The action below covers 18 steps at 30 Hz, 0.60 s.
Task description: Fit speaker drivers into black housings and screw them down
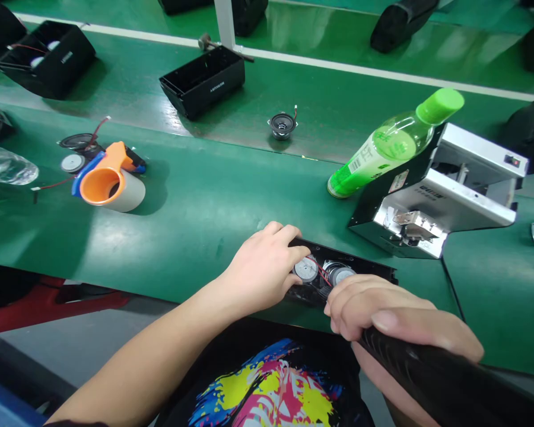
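Note:
A black speaker panel (372,268) lies near the table's front edge. Set in it are two round speaker drivers, the left driver (305,270) and the right driver (339,275), with thin red and black wires between them. My left hand (264,267) grips the panel's left end, thumb and fingers over its edges beside the left driver. Wrapped round a thick black electric screwdriver (427,367) with a ribbed grip is my right hand (382,305), over the panel's right half. My fingers hide the tool's tip and part of the right driver.
A silver and black screw feeder (458,207) stands at right, a green-capped bottle (382,151) against it. Further back are a loose speaker (282,126) and an open black speaker housing (204,80). At left stand an orange-and-white tape dispenser (115,184) and a clear bottle (6,165).

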Available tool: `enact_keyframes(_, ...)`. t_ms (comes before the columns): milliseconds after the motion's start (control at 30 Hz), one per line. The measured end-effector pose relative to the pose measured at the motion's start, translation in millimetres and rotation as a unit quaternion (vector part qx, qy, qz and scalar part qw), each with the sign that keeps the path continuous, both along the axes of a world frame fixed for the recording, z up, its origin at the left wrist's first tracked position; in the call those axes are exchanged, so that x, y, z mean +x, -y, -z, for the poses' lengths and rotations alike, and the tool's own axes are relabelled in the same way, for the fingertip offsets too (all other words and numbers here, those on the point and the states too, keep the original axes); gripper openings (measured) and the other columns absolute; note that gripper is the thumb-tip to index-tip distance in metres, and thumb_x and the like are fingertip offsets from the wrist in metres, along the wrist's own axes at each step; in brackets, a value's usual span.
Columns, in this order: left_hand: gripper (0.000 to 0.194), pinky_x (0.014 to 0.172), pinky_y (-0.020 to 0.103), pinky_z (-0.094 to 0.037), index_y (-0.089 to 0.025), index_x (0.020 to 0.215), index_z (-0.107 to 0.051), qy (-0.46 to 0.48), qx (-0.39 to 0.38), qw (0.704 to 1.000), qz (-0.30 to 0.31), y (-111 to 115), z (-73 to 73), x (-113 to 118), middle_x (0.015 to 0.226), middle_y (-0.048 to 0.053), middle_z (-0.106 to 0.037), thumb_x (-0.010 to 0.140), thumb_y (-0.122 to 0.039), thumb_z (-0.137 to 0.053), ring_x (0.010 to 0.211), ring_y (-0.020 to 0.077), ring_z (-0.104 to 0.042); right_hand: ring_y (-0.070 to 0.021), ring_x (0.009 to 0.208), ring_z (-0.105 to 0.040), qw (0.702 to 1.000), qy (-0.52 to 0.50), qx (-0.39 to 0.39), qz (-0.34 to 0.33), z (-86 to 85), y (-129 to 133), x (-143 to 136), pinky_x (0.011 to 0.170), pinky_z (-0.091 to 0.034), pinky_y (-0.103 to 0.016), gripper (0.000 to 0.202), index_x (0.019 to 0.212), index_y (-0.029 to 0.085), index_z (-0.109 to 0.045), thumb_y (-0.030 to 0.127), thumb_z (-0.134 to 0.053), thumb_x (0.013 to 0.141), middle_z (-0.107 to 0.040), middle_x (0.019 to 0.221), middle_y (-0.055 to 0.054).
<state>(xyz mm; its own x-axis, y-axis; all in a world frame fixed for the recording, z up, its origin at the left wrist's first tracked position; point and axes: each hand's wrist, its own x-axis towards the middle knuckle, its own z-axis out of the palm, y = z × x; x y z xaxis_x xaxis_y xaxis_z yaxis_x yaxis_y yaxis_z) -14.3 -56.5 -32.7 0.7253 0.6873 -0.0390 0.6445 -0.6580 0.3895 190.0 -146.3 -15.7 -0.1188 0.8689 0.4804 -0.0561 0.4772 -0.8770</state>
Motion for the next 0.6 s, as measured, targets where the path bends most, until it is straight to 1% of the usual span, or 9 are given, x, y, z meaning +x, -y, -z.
enact_keyframes(33, 0.039, 0.105, 0.048, -0.061, -0.023, 0.133, -0.077, 0.002, 0.000, 1.000, 0.000, 0.5, 0.5, -0.2, 0.147, 0.009, -0.065, 0.095, -0.031, -0.083, 0.126, 0.0328, -0.059, -0.0211, 0.075, -0.072, 1.000, 0.006, 0.019, -0.014, 1.2, 1.6, 0.7, 0.074, -0.064, -0.047, 0.040, 0.134, 0.024, -0.072, 0.009, -0.053, 0.103, -0.074, 0.087, -0.005)
enact_keyframes(100, 0.038, 0.105, 0.048, -0.061, -0.023, 0.131, -0.077, 0.003, -0.003, 1.000, -0.001, 1.2, 0.8, -0.2, 0.147, 0.009, -0.065, 0.095, -0.032, -0.083, 0.125, 0.0326, -0.059, -0.0213, 0.078, -0.072, 0.999, 0.010, 0.029, -0.023, 4.0, 2.1, 0.6, 0.075, -0.064, -0.048, 0.042, 0.135, 0.021, -0.070, 0.005, -0.051, 0.101, -0.073, 0.089, -0.006)
enact_keyframes(200, 0.036, 0.104, 0.048, -0.061, -0.023, 0.130, -0.078, 0.000, -0.003, 1.000, -0.003, 1.6, 0.3, 0.2, 0.145, 0.009, -0.065, 0.096, -0.033, -0.083, 0.124, 0.0320, -0.059, -0.0212, 0.077, -0.072, 1.000, 0.000, 0.028, 0.004, 7.2, -1.2, -4.1, 0.074, -0.064, -0.047, 0.038, 0.131, 0.022, -0.073, 0.007, -0.053, 0.102, -0.073, 0.086, -0.005)
enact_keyframes(300, 0.036, 0.104, 0.047, -0.060, -0.024, 0.129, -0.077, 0.000, -0.003, 1.000, -0.007, 2.0, 0.5, 0.2, 0.145, 0.009, -0.065, 0.095, -0.032, -0.084, 0.125, 0.0321, -0.059, -0.0214, 0.072, -0.072, 0.999, -0.016, 0.036, 0.029, 8.9, -3.3, -10.6, 0.069, -0.064, -0.045, 0.032, 0.126, 0.022, -0.076, 0.013, -0.053, 0.105, -0.073, 0.080, -0.004)
enact_keyframes(433, 0.039, 0.105, 0.049, -0.060, -0.024, 0.130, -0.077, 0.010, 0.000, 1.000, -0.008, 2.7, 1.4, -0.3, 0.145, 0.010, -0.064, 0.093, -0.032, -0.086, 0.125, 0.0327, -0.059, -0.0219, 0.073, -0.073, 0.997, -0.030, 0.033, 0.069, 10.6, 1.0, -17.3, 0.069, -0.063, -0.044, 0.031, 0.122, 0.024, -0.077, 0.011, -0.057, 0.102, -0.073, 0.080, -0.004)
enact_keyframes(500, 0.042, 0.107, 0.050, -0.059, -0.023, 0.132, -0.076, 0.011, -0.004, 1.000, -0.008, 2.9, 1.4, -0.5, 0.145, 0.010, -0.065, 0.092, -0.031, -0.087, 0.126, 0.0329, -0.059, -0.0221, 0.073, -0.073, 0.995, -0.038, 0.036, 0.089, 12.5, 4.2, -20.6, 0.071, -0.063, -0.045, 0.026, 0.121, 0.024, -0.076, 0.017, -0.057, 0.105, -0.073, 0.080, -0.004)
enact_keyframes(533, 0.044, 0.109, 0.050, -0.059, -0.022, 0.133, -0.076, 0.010, -0.007, 1.000, -0.010, 2.9, 1.4, -0.7, 0.145, 0.011, -0.064, 0.092, -0.030, -0.087, 0.127, 0.0332, -0.059, -0.0223, 0.073, -0.073, 0.993, -0.043, 0.042, 0.100, 14.0, 5.7, -22.3, 0.071, -0.063, -0.045, 0.022, 0.121, 0.024, -0.075, 0.025, -0.057, 0.108, -0.073, 0.080, -0.004)
enact_keyframes(600, 0.048, 0.112, 0.052, -0.058, -0.019, 0.135, -0.074, 0.007, -0.013, 1.000, -0.015, 2.9, 1.6, -1.1, 0.149, 0.012, -0.063, 0.090, -0.029, -0.089, 0.132, 0.0349, -0.059, -0.0219, 0.072, -0.072, 0.988, -0.053, 0.060, 0.129, 18.3, 8.0, -25.9, 0.069, -0.063, -0.044, 0.025, 0.122, 0.024, -0.074, 0.039, -0.059, 0.109, -0.072, 0.080, -0.003)
